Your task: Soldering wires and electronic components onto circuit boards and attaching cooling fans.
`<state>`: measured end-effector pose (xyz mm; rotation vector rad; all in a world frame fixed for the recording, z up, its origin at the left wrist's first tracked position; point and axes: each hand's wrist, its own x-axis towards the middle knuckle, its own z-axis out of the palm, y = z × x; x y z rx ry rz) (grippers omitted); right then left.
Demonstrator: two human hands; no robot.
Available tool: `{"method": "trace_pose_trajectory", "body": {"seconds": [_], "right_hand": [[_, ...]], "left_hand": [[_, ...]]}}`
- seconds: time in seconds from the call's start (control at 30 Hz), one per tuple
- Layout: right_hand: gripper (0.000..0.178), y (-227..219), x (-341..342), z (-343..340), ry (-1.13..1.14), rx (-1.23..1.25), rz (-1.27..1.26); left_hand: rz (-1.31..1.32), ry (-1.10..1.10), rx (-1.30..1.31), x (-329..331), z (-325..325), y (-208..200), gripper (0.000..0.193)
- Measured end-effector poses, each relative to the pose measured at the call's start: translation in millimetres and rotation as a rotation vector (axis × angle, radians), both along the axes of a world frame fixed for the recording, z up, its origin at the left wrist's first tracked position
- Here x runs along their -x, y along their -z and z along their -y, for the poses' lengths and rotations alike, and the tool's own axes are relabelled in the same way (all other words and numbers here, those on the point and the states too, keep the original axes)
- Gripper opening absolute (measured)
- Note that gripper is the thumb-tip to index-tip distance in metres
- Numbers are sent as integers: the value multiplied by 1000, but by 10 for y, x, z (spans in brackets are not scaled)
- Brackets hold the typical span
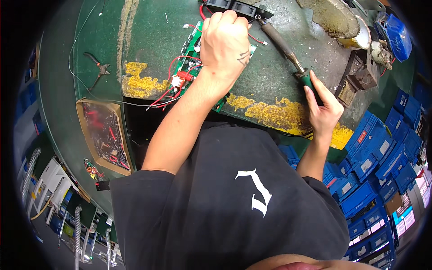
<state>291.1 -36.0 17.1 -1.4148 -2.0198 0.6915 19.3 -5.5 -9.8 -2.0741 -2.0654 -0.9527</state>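
Over the green circuit board (pixel 192 67), the left hand (pixel 225 45) comes down knuckles up, its forearm slanting in from lower left across the table edge. Its fingers curl away beneath the knuckles at the near side of a black panel (pixel 243 8) — what they hold, if anything, I cannot tell. The board lies partly under that hand and wrist on the worktable (pixel 265 83). To the right, the other forearm rises nearly upright, and the right hand (pixel 325 108) is closed round the soldering iron (pixel 283 47) by its green handle — thumb and forefinger stretched along it, barrel slanting toward the panel.
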Motion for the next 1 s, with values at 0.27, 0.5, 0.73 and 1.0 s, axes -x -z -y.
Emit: {"method": "trace_pose_trajectory", "body": {"seconds": [0.27, 0.5, 0.73, 1.0], "right_hand": [[35, -39, 6, 24, -6, -40, 36], [35, -44, -3, 26, -24, -23, 48], [38, -59, 10, 50, -10, 39, 38], [38, -98, 26, 69, 7, 86, 53]], "left_hand": [[16, -7, 6, -3, 0, -3, 9], [12, -8, 13, -8, 2, 0, 8], [27, 5, -2, -13, 1, 1, 7], [31, -11, -4, -24, 13, -10, 8]]}}
